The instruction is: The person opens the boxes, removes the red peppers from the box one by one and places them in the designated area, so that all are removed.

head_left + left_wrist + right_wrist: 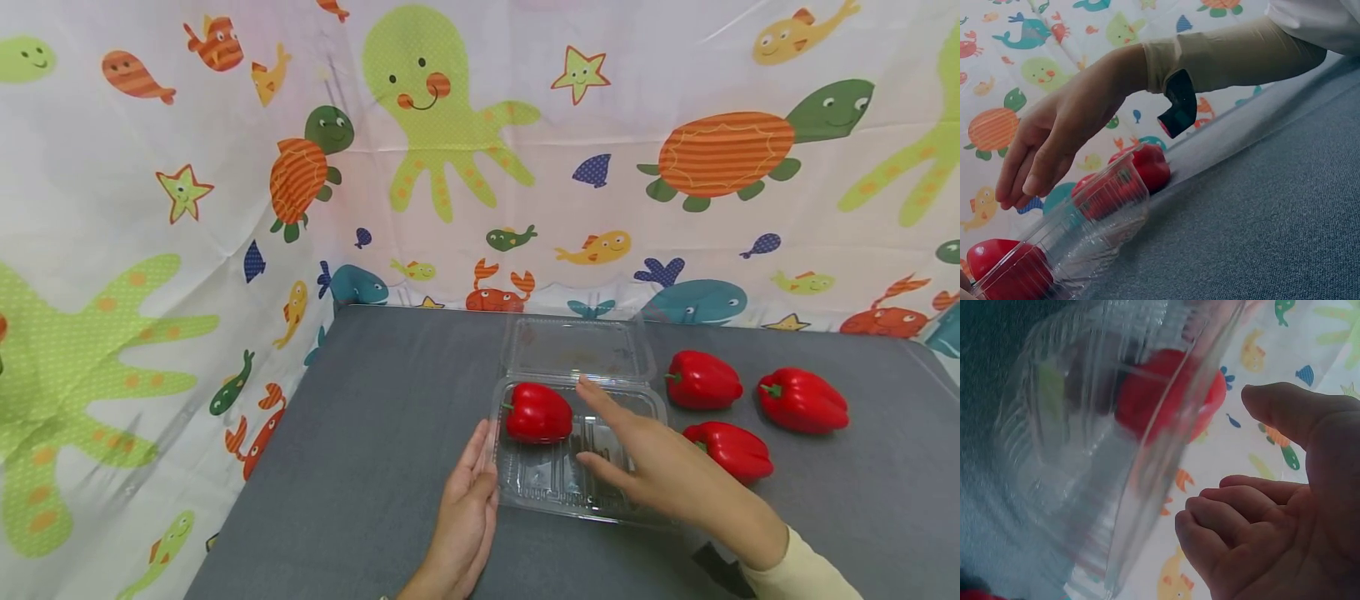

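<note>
A clear plastic clamshell container point(585, 504) lies on the table with its lid point(577, 346) folded back. One red bell pepper point(538, 413) sits in its left half; the same pepper point(1166, 394) shows through the clear wall in the right wrist view. My left hand point(467, 508) rests against the container's left side with its fingers fairly straight. Over the right part of the container hovers my right hand point(637, 454), thumb and fingers spread apart and nothing between them. In the left wrist view the right hand point(1054, 144) is above the container's rim.
To the right of the container lie three more red bell peppers: one at the back point(703, 380), one farther right point(804, 401) and one nearer point(731, 451). Behind the grey table point(390, 400) hangs a sea-animal print curtain point(480, 92), which also runs along the left.
</note>
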The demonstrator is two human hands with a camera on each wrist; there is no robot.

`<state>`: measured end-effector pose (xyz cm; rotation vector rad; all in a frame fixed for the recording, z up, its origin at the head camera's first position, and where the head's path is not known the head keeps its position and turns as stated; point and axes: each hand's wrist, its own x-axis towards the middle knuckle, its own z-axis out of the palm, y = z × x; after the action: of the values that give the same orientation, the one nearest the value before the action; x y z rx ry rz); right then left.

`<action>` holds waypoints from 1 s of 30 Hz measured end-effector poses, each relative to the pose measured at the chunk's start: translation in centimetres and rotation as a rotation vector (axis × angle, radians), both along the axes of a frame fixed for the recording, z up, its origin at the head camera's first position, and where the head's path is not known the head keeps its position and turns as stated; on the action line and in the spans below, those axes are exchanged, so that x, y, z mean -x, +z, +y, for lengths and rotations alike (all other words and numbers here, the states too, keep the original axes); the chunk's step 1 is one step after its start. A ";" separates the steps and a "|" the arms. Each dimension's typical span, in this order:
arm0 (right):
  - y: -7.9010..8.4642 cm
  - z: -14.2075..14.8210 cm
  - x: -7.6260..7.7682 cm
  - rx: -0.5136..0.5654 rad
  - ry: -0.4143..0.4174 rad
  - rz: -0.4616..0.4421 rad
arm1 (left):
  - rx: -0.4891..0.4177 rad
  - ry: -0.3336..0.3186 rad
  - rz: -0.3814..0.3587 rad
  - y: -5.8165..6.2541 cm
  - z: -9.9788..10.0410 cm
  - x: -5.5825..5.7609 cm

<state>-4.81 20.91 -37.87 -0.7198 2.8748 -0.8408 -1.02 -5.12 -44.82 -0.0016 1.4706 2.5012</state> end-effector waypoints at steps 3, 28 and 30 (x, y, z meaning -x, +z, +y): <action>-0.4 -0.4 0.0 -0.004 0.011 -0.001 | -0.001 -0.002 0.009 0.1 0.0 0.0; -1.9 -4.0 0.6 0.010 0.071 -0.022 | 0.022 -0.036 -0.018 0.1 -0.2 0.2; -1.9 -4.2 0.6 0.011 0.065 -0.020 | 0.021 -0.036 -0.018 0.1 -0.2 0.2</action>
<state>-5.42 16.73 -39.80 -0.7965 2.8149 -0.8516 -1.21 -5.30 -44.72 -0.0016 1.4765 2.4507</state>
